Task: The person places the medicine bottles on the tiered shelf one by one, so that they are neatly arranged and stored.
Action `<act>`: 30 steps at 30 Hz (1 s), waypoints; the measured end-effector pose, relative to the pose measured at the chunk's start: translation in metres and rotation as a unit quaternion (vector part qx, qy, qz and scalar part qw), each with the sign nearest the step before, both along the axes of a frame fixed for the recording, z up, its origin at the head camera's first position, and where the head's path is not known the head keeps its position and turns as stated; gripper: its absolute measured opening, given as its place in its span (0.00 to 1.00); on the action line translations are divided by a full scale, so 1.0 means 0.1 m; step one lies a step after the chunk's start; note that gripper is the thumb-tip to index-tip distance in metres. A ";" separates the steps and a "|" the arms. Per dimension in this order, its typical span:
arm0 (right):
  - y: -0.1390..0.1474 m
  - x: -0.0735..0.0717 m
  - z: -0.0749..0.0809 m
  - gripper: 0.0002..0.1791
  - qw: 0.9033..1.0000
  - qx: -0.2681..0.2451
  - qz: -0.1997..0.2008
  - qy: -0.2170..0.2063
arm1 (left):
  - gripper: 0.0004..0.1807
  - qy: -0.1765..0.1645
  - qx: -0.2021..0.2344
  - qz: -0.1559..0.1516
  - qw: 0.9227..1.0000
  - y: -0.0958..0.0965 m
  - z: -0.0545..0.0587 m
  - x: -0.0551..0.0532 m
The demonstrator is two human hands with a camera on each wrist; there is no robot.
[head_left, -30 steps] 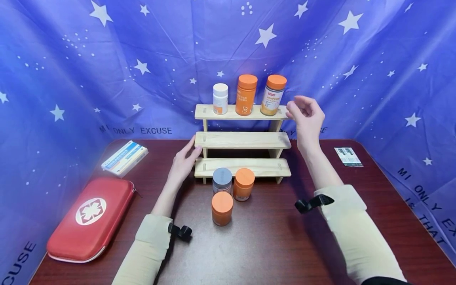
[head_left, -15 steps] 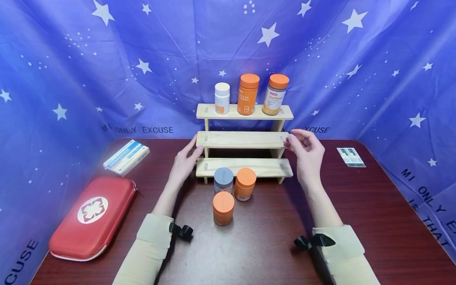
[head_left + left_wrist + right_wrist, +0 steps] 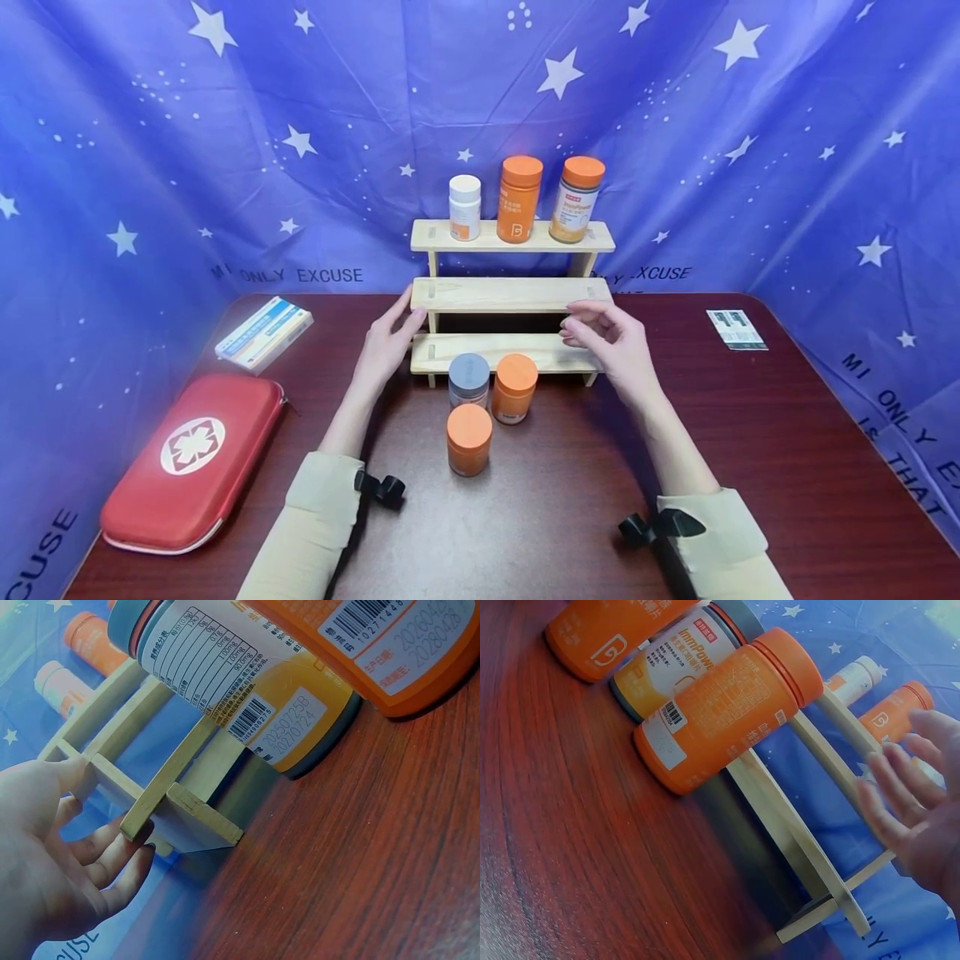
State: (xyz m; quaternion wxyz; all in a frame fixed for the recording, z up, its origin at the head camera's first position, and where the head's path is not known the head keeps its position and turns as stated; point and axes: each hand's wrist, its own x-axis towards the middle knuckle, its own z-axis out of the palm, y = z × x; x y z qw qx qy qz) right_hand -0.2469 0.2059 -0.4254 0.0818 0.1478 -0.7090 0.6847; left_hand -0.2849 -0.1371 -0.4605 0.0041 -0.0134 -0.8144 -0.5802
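Observation:
A three-tier wooden display rack (image 3: pixel 517 293) stands at the middle back. My left hand (image 3: pixel 386 346) holds its left end by the middle step; the left wrist view shows the thumb and bent fingers around the step ends. My right hand (image 3: pixel 618 346), empty with loosely bent fingers, hovers in front of the lowest step's right part. On the top step stand a white bottle (image 3: pixel 464 208), an orange bottle (image 3: pixel 520 200) and a yellow-labelled, orange-capped bottle (image 3: pixel 577 200). Before the rack stand a grey-capped bottle (image 3: pixel 468 377) and two orange bottles, one beside it (image 3: pixel 514 388) and one nearer (image 3: pixel 468 440).
A red zip case (image 3: pixel 187 467) with a white cross emblem lies on the table's left, below a blue-and-white medicine box (image 3: pixel 264 333). A blister pack (image 3: pixel 737 330) lies at the right. Behind hangs a blue curtain (image 3: pixel 337 100) with white stars.
My right hand has come down from beside the top step, past the middle step's right end, then inward to the lowest step. The left hand and the bottles have stayed put.

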 end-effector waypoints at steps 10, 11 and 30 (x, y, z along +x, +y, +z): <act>-0.04 0.00 0.02 0.23 0.980 0.155 0.122 -0.019 | 0.36 0.004 -0.026 0.004 1.000 -0.03 0.01 0.01; -0.05 0.01 0.02 0.24 0.977 0.170 0.129 -0.020 | 0.36 0.002 -0.025 0.004 1.000 -0.03 0.01 0.01; -0.25 0.11 -0.11 0.36 0.947 0.225 0.224 -0.055 | 0.35 -0.005 -0.012 0.007 1.000 0.00 -0.02 0.00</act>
